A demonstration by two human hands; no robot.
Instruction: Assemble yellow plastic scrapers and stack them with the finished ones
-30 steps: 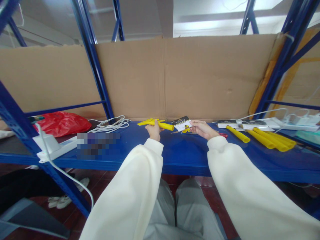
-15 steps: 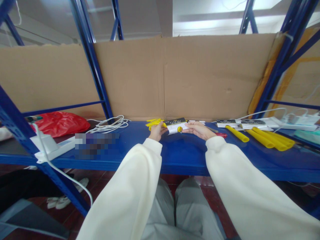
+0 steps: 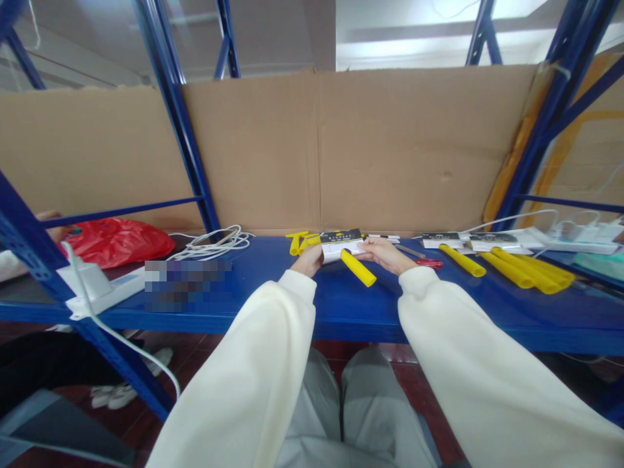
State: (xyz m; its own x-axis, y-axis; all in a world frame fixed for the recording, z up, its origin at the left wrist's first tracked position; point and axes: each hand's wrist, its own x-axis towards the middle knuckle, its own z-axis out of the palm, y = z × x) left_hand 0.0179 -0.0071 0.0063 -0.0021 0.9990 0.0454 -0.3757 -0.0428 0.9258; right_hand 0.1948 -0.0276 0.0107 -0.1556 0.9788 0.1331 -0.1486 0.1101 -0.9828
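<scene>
A white card with a black printed header [image 3: 336, 249] is held between my two hands above the blue shelf. A yellow tube [image 3: 359, 269] sticks out from its face and slants down to the right, toward me. My left hand [image 3: 308, 261] grips the card's left edge, and my right hand [image 3: 387, 255] pinches the right edge. Behind my left hand lie several loose yellow tubes [image 3: 296, 243]. Close to my right wrist is a red-handled tool [image 3: 429, 262], its kind unclear.
At right, several carded yellow tubes [image 3: 509, 268] lie beside white chargers [image 3: 597, 233]. Coiled white cable [image 3: 214, 244], a red plastic bag [image 3: 119, 240] and a power strip [image 3: 114, 292] are at left. Cardboard [image 3: 390, 149] walls the back; another person's hand [image 3: 51, 221] shows far left.
The card has turned in my hands, so its yellow tube now points toward me instead of showing only a small yellow end. Another person's hand has appeared at far left.
</scene>
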